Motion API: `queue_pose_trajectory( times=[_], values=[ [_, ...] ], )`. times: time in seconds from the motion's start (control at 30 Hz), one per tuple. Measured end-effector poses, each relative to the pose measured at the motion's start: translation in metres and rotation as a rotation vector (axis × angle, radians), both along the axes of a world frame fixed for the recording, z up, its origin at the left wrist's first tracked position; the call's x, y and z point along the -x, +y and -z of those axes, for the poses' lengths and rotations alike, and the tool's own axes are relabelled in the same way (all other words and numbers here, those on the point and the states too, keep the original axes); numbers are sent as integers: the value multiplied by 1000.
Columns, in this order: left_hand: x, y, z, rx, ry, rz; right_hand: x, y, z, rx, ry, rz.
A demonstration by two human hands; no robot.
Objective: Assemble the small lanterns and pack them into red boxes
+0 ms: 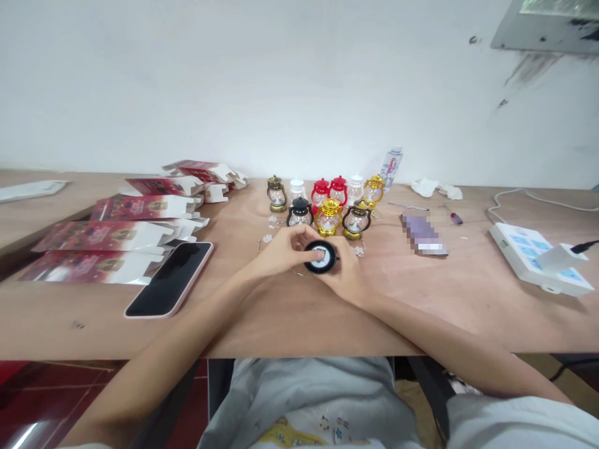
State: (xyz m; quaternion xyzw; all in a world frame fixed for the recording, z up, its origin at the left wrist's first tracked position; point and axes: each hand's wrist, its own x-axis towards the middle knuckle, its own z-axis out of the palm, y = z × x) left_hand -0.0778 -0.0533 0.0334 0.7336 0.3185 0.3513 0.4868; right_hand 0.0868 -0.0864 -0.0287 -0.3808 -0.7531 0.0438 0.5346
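Note:
Both my hands hold a small black lantern (321, 264), its round base with a white centre turned toward me. The thumb of my left hand (290, 248) presses on the white centre, while its fingers curl round the far side. My right hand (345, 268) wraps the lantern's right side. Just beyond stand several small lanterns with clear globes: a black one (300, 215), a gold one (328, 217) and a bronze one (356, 221) in front, red, white, gold and bronze ones behind. Small wire handles and white bits (267, 239) lie around them.
Several red-and-white cardboard boxes (126, 207) lie flattened at the left, near a phone (169, 280). To the right are a partly blurred flat rectangular item (423, 234), crumpled tissue (425, 187) and a white power strip (538, 257) with a plug. A bottle (392, 167) stands by the wall.

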Motion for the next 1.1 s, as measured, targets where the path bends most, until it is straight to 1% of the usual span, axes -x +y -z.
queue_pose_trajectory(
  times=[0.07, 0.1, 0.13, 0.17, 0.23, 0.27, 0.3, 0.37, 0.4, 0.43, 0.5, 0.6, 0.7, 0.87, 1.03, 1.1],
  values=[
    [6, 5, -5, -42, 6, -33, 0, 0, -1, -16, 1, 7],
    [11, 9, -9, -62, 5, -72, 0, -1, -1, -26, 2, 6],
    [18, 15, -12, -92, 12, -136, 0, -1, -1, -31, 3, 3],
    [25, 20, -15, -146, 35, -225, 0, -2, -1, -30, 5, -1],
    [43, 32, -17, -289, 190, -381, 0, -3, -1, -7, 13, 3],
    [52, 38, -16, -346, 310, -410, 0, -4, -1, 10, 21, 12],
    [60, 43, -13, -380, 445, -398, 0, -4, 0, 27, 33, 25],
    [72, 50, -4, -407, 700, -364, 0, -3, 1, 50, 55, 43],
    [75, 52, 2, -422, 809, -380, 0, -3, 2, 55, 64, 47],
    [77, 54, 7, -433, 897, -409, 0, -2, 3, 59, 69, 48],
    [77, 57, 17, -450, 1005, -467, 0, -2, 4, 64, 74, 45],
    [74, 61, 27, -435, 1028, -470, 0, -2, 4, 66, 77, 32],
    [75, 63, 31, -418, 1010, -467, 1, -4, 2, 76, 69, 23],
    [76, 63, 31, -441, 970, -421, 1, -5, 1, 95, 66, 34],
    [75, 60, 30, -503, 1023, -482, 2, -3, 3, 77, 75, 30],
    [74, 60, 29, -510, 997, -501, 2, -3, 3, 69, 70, 23]
  ],
)
